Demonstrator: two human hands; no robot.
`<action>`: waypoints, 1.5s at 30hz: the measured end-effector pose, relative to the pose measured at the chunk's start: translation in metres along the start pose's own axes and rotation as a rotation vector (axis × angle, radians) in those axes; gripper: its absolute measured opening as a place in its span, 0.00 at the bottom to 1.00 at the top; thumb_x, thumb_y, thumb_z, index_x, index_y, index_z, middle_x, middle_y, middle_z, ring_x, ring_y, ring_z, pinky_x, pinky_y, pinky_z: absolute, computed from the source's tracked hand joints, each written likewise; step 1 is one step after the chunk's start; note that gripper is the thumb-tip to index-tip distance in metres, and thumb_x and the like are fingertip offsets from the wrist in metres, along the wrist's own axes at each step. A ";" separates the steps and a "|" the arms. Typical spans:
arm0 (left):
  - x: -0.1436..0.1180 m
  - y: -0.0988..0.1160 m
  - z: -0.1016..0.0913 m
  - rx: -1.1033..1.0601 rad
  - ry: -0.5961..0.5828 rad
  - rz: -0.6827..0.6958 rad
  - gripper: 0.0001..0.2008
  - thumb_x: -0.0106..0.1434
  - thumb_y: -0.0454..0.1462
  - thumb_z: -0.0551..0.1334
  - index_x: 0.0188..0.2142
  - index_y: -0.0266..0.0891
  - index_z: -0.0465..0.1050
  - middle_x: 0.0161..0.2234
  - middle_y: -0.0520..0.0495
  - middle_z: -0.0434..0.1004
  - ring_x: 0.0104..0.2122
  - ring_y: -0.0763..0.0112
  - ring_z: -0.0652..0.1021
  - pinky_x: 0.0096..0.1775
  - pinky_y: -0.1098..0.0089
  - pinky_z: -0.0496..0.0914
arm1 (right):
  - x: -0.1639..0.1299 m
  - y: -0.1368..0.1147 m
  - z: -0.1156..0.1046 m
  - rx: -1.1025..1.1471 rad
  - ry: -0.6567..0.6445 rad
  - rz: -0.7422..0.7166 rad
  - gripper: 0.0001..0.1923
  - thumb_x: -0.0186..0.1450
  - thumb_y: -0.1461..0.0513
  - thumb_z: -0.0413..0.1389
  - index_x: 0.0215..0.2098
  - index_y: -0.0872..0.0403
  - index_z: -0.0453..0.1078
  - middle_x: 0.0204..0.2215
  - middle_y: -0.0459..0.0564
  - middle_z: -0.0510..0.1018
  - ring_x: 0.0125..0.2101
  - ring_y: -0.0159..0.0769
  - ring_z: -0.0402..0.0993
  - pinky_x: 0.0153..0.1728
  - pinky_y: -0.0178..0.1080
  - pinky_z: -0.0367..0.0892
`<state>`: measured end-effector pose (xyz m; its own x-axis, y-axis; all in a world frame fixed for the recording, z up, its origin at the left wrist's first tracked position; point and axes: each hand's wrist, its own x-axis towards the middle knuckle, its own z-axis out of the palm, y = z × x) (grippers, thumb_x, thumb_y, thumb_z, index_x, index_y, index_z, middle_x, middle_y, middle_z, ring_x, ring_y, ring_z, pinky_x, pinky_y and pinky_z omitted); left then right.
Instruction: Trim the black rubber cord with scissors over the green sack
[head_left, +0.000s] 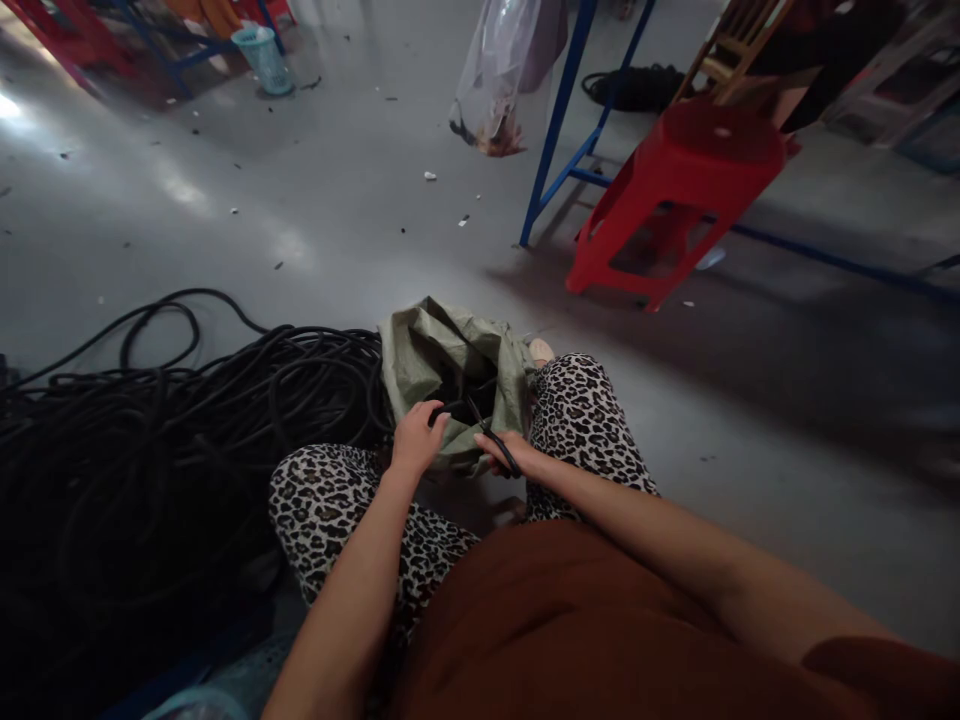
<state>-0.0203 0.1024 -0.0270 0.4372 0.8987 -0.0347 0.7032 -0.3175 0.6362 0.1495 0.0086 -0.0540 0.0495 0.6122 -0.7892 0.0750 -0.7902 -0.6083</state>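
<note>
My right hand [504, 452] is closed around the black handles of a pair of scissors [501, 450]. The blades point up and left into the mouth of an olive-green woven sack [409, 360]. At the near left rim of the sack, my left hand [417, 437] is closed on a short black cord [448, 408], its end close to the blades. Dark pieces lie inside the sack, too dim to tell apart. The sack stands between my knees, its top folded open.
A large tangled heap of black cord [300, 385] spreads over the floor on my left. Ahead to the right stand a red plastic stool [675, 190] and a blue metal frame [559, 130]. Farther off are a clear plastic bag [499, 80] and a light-blue basket [264, 65].
</note>
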 end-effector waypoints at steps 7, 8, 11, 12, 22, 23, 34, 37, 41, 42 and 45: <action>0.025 0.004 -0.008 -0.374 -0.077 -0.335 0.18 0.57 0.45 0.59 0.40 0.34 0.75 0.31 0.45 0.79 0.27 0.70 0.76 0.34 0.69 0.71 | -0.003 0.006 -0.003 0.094 -0.014 -0.058 0.20 0.66 0.50 0.53 0.27 0.58 0.66 0.19 0.45 0.72 0.15 0.28 0.68 0.16 0.29 0.62; 0.028 0.006 -0.008 -0.450 -0.099 -0.378 0.18 0.56 0.46 0.60 0.40 0.34 0.75 0.29 0.46 0.78 0.24 0.72 0.75 0.31 0.70 0.70 | -0.005 0.006 -0.004 0.101 -0.021 -0.077 0.19 0.66 0.51 0.53 0.27 0.58 0.66 0.19 0.45 0.72 0.16 0.28 0.68 0.16 0.28 0.62; 0.029 0.014 -0.004 -0.598 -0.157 -0.440 0.19 0.52 0.47 0.62 0.35 0.33 0.75 0.25 0.49 0.76 0.20 0.77 0.71 0.26 0.73 0.67 | -0.015 0.003 -0.008 0.094 -0.032 -0.111 0.19 0.66 0.52 0.53 0.26 0.59 0.66 0.19 0.45 0.72 0.17 0.26 0.68 0.17 0.27 0.62; 0.028 0.016 -0.002 -0.619 -0.178 -0.451 0.18 0.51 0.48 0.63 0.33 0.34 0.75 0.25 0.49 0.76 0.19 0.78 0.70 0.25 0.74 0.66 | -0.018 0.002 -0.009 0.084 -0.031 -0.114 0.20 0.66 0.51 0.53 0.26 0.59 0.67 0.19 0.44 0.71 0.17 0.25 0.68 0.18 0.26 0.62; 0.018 0.026 0.016 -0.610 -0.286 -0.455 0.18 0.50 0.49 0.63 0.29 0.34 0.74 0.21 0.51 0.72 0.17 0.80 0.67 0.21 0.76 0.61 | -0.024 0.009 -0.007 -0.016 0.007 -0.106 0.23 0.64 0.48 0.54 0.25 0.59 0.68 0.18 0.45 0.71 0.18 0.26 0.67 0.19 0.27 0.62; 0.019 0.026 0.018 -0.604 -0.282 -0.464 0.18 0.50 0.49 0.63 0.28 0.34 0.74 0.21 0.51 0.73 0.16 0.80 0.67 0.21 0.76 0.61 | -0.023 0.009 -0.007 -0.023 0.004 -0.113 0.23 0.64 0.48 0.54 0.26 0.59 0.68 0.18 0.45 0.71 0.18 0.26 0.68 0.19 0.27 0.63; 0.015 0.025 0.022 -0.581 -0.294 -0.501 0.14 0.52 0.45 0.62 0.23 0.34 0.73 0.20 0.52 0.72 0.15 0.80 0.66 0.19 0.76 0.61 | -0.018 0.005 -0.005 -0.083 0.034 -0.073 0.23 0.65 0.47 0.52 0.25 0.58 0.67 0.18 0.45 0.69 0.16 0.26 0.65 0.16 0.26 0.59; 0.014 0.023 0.023 -0.566 -0.299 -0.503 0.14 0.52 0.45 0.62 0.23 0.34 0.72 0.19 0.52 0.71 0.15 0.80 0.66 0.19 0.76 0.60 | -0.020 0.004 -0.005 -0.121 0.022 -0.094 0.24 0.64 0.46 0.52 0.24 0.58 0.67 0.17 0.45 0.69 0.15 0.26 0.65 0.15 0.27 0.59; 0.013 0.019 0.023 -0.551 -0.314 -0.496 0.14 0.52 0.45 0.61 0.21 0.36 0.71 0.18 0.53 0.70 0.15 0.80 0.66 0.19 0.76 0.60 | -0.023 0.000 -0.005 -0.175 0.018 -0.116 0.24 0.64 0.46 0.52 0.24 0.58 0.67 0.17 0.45 0.70 0.16 0.26 0.66 0.16 0.27 0.59; 0.013 0.019 0.023 -0.550 -0.316 -0.493 0.13 0.53 0.44 0.61 0.20 0.36 0.71 0.18 0.53 0.71 0.15 0.80 0.66 0.19 0.76 0.60 | -0.023 0.000 -0.005 -0.171 0.019 -0.118 0.24 0.64 0.46 0.53 0.24 0.58 0.68 0.17 0.45 0.70 0.16 0.27 0.66 0.16 0.27 0.59; 0.013 0.017 0.024 -0.543 -0.319 -0.503 0.12 0.53 0.42 0.61 0.20 0.36 0.71 0.18 0.52 0.71 0.15 0.79 0.66 0.19 0.75 0.60 | -0.023 0.000 -0.005 -0.121 0.025 -0.098 0.24 0.63 0.46 0.53 0.24 0.58 0.67 0.17 0.45 0.69 0.16 0.27 0.66 0.16 0.28 0.60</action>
<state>0.0104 0.1014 -0.0354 0.3378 0.7389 -0.5830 0.5235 0.3672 0.7688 0.1531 -0.0052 -0.0352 0.0603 0.6882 -0.7230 0.1997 -0.7180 -0.6668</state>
